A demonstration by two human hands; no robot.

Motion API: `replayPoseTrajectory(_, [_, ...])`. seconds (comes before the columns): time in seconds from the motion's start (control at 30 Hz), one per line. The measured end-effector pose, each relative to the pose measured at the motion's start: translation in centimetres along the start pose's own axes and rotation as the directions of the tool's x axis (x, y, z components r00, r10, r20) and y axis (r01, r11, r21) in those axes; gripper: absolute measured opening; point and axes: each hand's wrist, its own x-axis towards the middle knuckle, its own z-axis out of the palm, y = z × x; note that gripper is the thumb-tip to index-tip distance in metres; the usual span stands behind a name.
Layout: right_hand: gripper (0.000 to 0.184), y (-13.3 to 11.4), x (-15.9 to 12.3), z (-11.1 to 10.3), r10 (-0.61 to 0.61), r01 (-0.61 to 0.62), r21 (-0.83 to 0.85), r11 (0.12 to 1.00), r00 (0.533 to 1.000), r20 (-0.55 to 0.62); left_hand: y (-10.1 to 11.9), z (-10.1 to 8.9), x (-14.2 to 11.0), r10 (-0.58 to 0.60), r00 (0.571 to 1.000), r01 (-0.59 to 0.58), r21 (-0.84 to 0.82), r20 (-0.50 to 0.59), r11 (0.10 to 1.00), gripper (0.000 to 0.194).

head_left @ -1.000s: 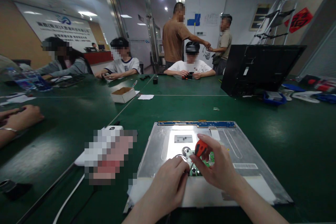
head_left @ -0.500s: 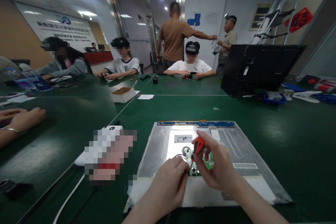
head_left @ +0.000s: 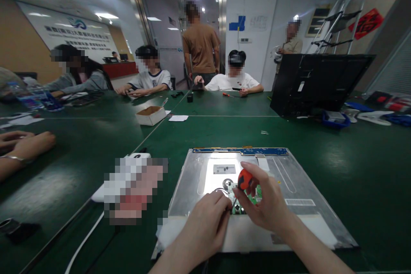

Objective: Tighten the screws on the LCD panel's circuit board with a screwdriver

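A silvery flat display panel (head_left: pixel 205 184) lies back-up on the table before me, with a blue circuit strip (head_left: pixel 237 151) along its far edge. On its middle sits a small green circuit board (head_left: pixel 238 209), partly covered by my hands. My right hand (head_left: pixel 265 199) is closed around the red and black handle of a screwdriver (head_left: pixel 245 180), tilted with its shaft down to the board's left side. My left hand (head_left: pixel 208 218) rests on the panel beside the shaft, fingers curled together at the board's edge; what they pinch is hidden.
A white power bank-like block (head_left: pixel 138 156) and a blurred-out pinkish item (head_left: pixel 141 188) lie left of the panel. Another person's hands (head_left: pixel 32 145) are farther left. An open cardboard box (head_left: pixel 150 116) stands beyond. A black monitor (head_left: pixel 321 85) stands back right, beside a blue tray (head_left: pixel 335 120).
The screwdriver handle has turned slightly in my right fingers; my left hand stays put. Across the table, a seated person's hand has moved aside from a red screwdriver, and the standing people have moved apart.
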Motion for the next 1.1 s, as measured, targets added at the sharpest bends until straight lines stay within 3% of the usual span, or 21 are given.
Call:
replayPoseTrajectory(0.5, [0.06,-0.19,-0.06,-0.33,-0.011,0.011,0.014,1.0,0.999,0.041,0.13,-0.09,0.06,-0.004,1.0,0.004,-0.003,0.007,1.0,0.02])
replayPoseTrajectory(1.1, [0.052,0.11,-0.13,-0.04,-0.007,0.007,0.007,1.0,1.0,0.021,-0.09,0.0,0.11,0.005,1.0,-0.005,-0.011,0.001,1.0,0.019])
